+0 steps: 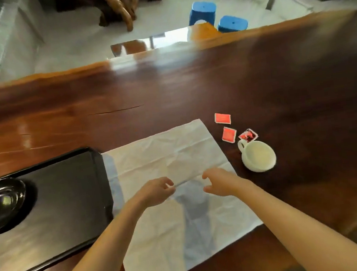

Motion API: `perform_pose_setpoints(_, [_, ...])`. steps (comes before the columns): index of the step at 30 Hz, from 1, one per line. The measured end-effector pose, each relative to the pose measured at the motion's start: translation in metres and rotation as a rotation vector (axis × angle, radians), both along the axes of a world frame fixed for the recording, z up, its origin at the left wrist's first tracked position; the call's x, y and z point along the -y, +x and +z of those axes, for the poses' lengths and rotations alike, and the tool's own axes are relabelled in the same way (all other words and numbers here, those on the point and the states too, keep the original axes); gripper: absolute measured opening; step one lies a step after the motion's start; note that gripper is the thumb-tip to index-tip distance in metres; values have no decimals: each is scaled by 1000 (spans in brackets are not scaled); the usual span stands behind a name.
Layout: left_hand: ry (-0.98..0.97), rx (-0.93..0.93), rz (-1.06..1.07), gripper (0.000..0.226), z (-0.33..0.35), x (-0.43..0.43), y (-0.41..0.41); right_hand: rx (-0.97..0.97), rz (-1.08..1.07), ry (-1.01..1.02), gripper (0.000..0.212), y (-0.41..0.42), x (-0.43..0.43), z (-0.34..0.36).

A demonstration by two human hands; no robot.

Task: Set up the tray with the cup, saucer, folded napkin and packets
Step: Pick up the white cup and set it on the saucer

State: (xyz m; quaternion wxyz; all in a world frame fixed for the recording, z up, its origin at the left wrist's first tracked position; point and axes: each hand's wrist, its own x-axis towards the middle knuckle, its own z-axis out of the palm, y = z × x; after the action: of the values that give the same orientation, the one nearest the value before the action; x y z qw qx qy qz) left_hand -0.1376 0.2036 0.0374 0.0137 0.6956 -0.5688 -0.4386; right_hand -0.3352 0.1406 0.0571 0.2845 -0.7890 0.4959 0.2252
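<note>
A white napkin (166,156) lies spread flat and creased on the wooden table. My left hand (156,192) and my right hand (219,182) hover side by side over its middle, fingers curled and apart, holding nothing. A black tray (68,192) sits to the left, touching the napkin's left edge. A black saucer (1,203) rests on the tray's left part. A white cup (258,155) stands on the table right of the napkin. Three red packets lie beyond the cup: one (222,118) farthest, one (229,134) nearer, one (248,135) by the cup's handle.
The dark glossy wooden table (189,85) stretches far beyond the napkin to its back edge. Two blue stools (203,12) stand on the floor behind it. A carved wooden piece (118,6) sits on the floor farther back.
</note>
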Motion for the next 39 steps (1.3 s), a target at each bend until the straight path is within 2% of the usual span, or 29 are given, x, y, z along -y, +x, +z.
perform_pose_setpoints(11, [36,39,-132,38,-4,57,-119,-34,-192,86,50,-145,15,-27])
perform_pose_setpoints(18, [76,54,-112,54,-23,111,-179,-77,-305,75,54,-203,51,-44])
perform_pose_setpoints(22, [115,-69,17,65,-28,137,-209,42,-460,36,57,-217,72,-52])
perform_pose_setpoints(28, [123,-323,225,66,-44,147,-220,389,-653,42,69,-218,83,-64])
perform_pose_setpoints(33, [122,-485,345,69,-49,142,-224,583,-725,152,88,-216,81,-73])
perform_pose_setpoints(39, [29,-561,440,64,-44,125,-214,739,-662,173,92,-204,80,-67])
